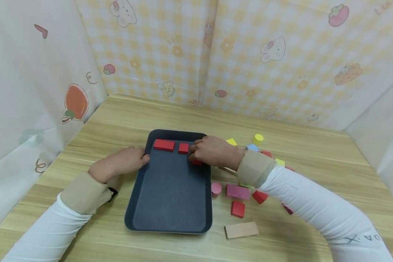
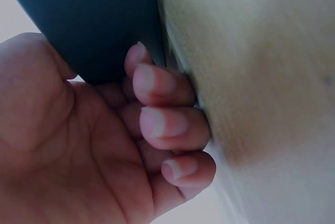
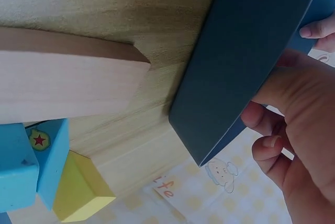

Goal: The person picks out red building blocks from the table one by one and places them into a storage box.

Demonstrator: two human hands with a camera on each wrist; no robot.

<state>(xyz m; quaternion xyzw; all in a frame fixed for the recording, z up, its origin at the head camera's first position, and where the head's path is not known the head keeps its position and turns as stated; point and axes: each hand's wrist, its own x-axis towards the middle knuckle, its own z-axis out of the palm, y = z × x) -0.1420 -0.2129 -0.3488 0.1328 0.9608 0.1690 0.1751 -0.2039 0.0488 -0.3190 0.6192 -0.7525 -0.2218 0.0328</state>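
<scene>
A dark tray [image 1: 173,196] lies on the wooden table with its long sides running away from me. At its left rim is my left hand [image 1: 124,163], thumb on the rim and fingers curled beside the tray wall [image 2: 99,20] in the left wrist view. Over the tray's far right corner my right hand [image 1: 213,150] reaches in, fingers bent down on a red block [image 1: 197,162], mostly covered by them. Along the tray's far end sit a long red block [image 1: 164,145] and a small red square block [image 1: 183,148]. In the right wrist view the tray wall hides the right fingertips.
Right of the tray lie a pink cylinder [image 1: 216,189], a magenta block [image 1: 237,191], a red block [image 1: 238,209] and a plain wooden block [image 1: 241,230]. Farther back are a yellow cylinder [image 1: 258,138] and blue blocks [image 3: 18,166]. Patterned curtains [image 1: 249,72] border the table.
</scene>
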